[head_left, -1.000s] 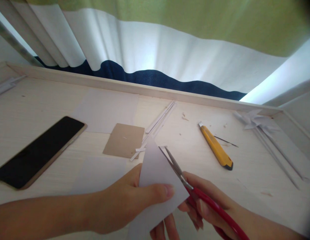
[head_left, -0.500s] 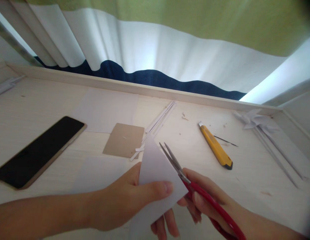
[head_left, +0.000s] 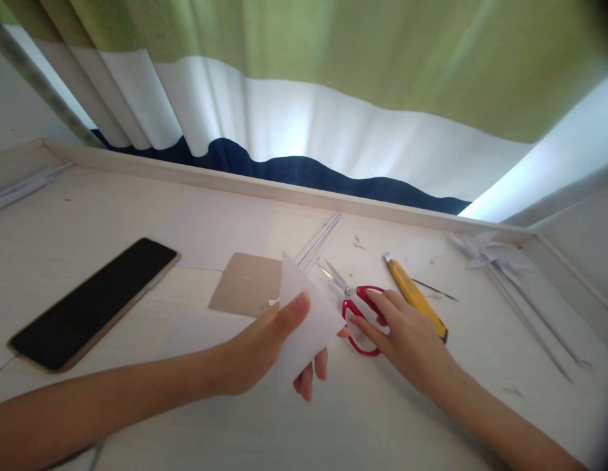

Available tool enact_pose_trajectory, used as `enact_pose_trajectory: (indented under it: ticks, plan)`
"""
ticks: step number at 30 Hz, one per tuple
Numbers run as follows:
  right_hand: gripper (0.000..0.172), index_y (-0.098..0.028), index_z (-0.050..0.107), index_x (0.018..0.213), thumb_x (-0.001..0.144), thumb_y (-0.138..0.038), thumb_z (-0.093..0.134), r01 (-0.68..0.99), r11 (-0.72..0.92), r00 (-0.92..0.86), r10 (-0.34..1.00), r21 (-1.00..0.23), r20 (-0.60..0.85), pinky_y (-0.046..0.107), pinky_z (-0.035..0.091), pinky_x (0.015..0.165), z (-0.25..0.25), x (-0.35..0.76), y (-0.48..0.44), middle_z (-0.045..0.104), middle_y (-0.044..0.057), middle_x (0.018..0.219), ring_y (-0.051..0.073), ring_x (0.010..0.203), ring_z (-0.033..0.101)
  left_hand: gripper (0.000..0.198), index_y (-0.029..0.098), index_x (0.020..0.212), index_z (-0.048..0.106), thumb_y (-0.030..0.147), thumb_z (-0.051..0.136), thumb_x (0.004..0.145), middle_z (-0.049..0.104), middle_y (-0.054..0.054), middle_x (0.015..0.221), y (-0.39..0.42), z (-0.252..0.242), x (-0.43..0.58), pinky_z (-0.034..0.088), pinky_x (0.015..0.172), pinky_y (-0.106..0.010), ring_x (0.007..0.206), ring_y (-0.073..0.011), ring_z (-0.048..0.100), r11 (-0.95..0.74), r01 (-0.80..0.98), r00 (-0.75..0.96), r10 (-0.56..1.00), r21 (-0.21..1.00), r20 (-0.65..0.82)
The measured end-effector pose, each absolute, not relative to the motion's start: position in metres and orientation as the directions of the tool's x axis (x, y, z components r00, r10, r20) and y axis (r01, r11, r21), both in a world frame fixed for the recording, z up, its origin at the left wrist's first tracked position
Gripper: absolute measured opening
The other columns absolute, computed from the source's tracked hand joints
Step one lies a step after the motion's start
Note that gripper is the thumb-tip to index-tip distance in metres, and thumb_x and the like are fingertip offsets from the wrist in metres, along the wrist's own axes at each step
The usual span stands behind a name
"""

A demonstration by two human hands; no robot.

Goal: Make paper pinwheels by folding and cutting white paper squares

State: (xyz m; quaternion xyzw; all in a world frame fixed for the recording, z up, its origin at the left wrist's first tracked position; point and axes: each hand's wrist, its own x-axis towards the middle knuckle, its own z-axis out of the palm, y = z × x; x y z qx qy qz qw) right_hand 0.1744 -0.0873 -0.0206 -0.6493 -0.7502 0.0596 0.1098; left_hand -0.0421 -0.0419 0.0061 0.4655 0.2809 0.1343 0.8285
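My left hand (head_left: 264,343) grips a folded piece of white paper (head_left: 311,314), thumb on its near face and fingers behind it. To its right, my right hand (head_left: 406,330) reaches over the red-handled scissors (head_left: 349,292), with fingers touching the handle loops. The scissors lie on the white table, their blades spread a little and pointing to the upper left. Just beyond my right hand is a yellow utility knife (head_left: 415,292), partly covered by that hand.
A black phone (head_left: 95,302) lies at the left. Behind the paper are a brown card (head_left: 247,282), a white sheet (head_left: 220,226) and thin paper strips (head_left: 321,241). A paper pinwheel (head_left: 487,252) and a thin dark rod (head_left: 436,290) lie on the right. A curtain (head_left: 304,124) hangs behind.
The scissors have moved away from the paper's edge and down onto the table. My right hand has loosened from around their handles and now rests over them from above. The view has tilted up slightly.
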Motion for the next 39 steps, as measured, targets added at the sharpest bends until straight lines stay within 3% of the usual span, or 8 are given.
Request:
enact_pose_trajectory:
  ticks: [7,11,16,20,23,28,33,39]
  plan:
    - [0.041,-0.007,0.056,0.096,0.088,-0.039,0.033,0.972,0.183,-0.216,0.941,0.148,0.259,0.034,0.048,0.057,-0.040,0.176,-0.095,0.059,0.012,0.077,0.024,0.069,0.059,0.107,0.006,0.096,0.059,0.083,-0.001,0.052,0.045,0.000,0.052,-0.023,-0.008,-0.039,0.029,0.034,-0.021,0.036,-0.0085,0.038,0.615,-0.072,0.890,0.395,0.785,-0.228]
    - [0.039,-0.006,0.056,0.097,0.089,-0.035,0.031,0.975,0.149,-0.191,0.939,0.165,0.287,0.034,0.048,0.061,-0.045,0.168,-0.097,0.059,0.013,0.078,0.024,0.073,0.059,0.106,0.007,0.095,0.059,0.083,0.000,0.054,0.037,0.004,0.054,-0.013,-0.010,-0.039,0.026,0.034,-0.020,0.037,-0.0059,0.027,0.724,-0.031,0.919,0.292,0.689,-0.265]
    - [0.041,-0.006,0.058,0.093,0.089,-0.036,0.030,0.988,0.088,-0.126,0.937,0.129,0.325,0.033,0.046,0.057,-0.055,0.157,-0.095,0.060,0.014,0.074,0.025,0.070,0.059,0.083,0.009,0.086,0.060,0.075,0.012,0.068,0.028,0.006,0.055,-0.010,-0.006,-0.041,0.017,0.036,-0.020,0.039,-0.0051,0.018,0.755,0.017,0.917,0.250,0.655,-0.312]
    - [0.036,-0.011,0.059,0.089,0.087,-0.036,0.035,0.997,0.051,-0.066,0.938,0.053,0.341,0.034,0.046,0.059,-0.058,0.153,-0.094,0.060,0.013,0.075,0.025,0.072,0.058,0.052,0.012,0.077,0.056,0.057,0.030,0.076,0.027,0.007,0.056,-0.016,-0.002,-0.040,0.017,0.036,-0.019,0.039,-0.0040,0.018,0.567,0.058,0.864,0.384,0.822,-0.326]
    - [0.031,-0.013,0.060,0.087,0.086,-0.035,0.039,0.998,0.058,-0.044,0.943,-0.033,0.331,0.034,0.046,0.061,-0.055,0.157,-0.095,0.059,0.012,0.075,0.025,0.073,0.057,0.030,0.014,0.072,0.049,0.044,0.045,0.073,0.033,0.006,0.056,-0.021,-0.003,-0.034,0.023,0.036,-0.017,0.040,-0.0039,0.029,0.403,0.050,0.811,0.518,0.914,-0.273]
    - [0.026,-0.015,0.059,0.094,0.084,-0.033,0.044,0.959,0.154,-0.073,0.945,-0.238,0.319,0.037,0.046,0.072,-0.026,0.171,-0.099,0.060,0.011,0.083,0.023,0.078,0.058,0.030,0.014,0.082,0.048,0.043,0.050,0.074,0.052,0.001,0.063,-0.026,0.000,-0.029,0.029,0.036,-0.016,0.046,-0.0082,0.048,0.156,0.045,0.710,0.690,0.987,-0.141]
    - [0.031,-0.016,0.050,0.105,0.090,-0.031,0.029,0.799,0.252,-0.104,0.952,-0.546,0.287,0.032,0.049,0.073,0.025,0.163,-0.099,0.062,0.008,0.092,0.017,0.083,0.059,0.024,0.016,0.082,0.049,0.040,0.048,0.078,0.056,0.000,0.073,-0.041,0.014,-0.040,0.038,0.045,-0.017,0.058,-0.0101,0.054,-0.157,0.075,0.602,0.794,0.985,0.081]
    - [0.023,-0.014,0.058,0.091,0.078,-0.033,0.052,0.542,0.236,-0.229,0.965,-0.806,0.128,0.029,0.052,0.067,0.035,0.124,-0.090,0.067,0.006,0.082,0.017,0.075,0.064,0.022,0.017,0.076,0.053,0.036,0.043,0.082,0.054,0.002,0.067,-0.054,0.020,-0.055,0.035,0.056,-0.021,0.064,-0.0125,0.051,-0.424,0.246,0.511,0.821,0.872,0.255]
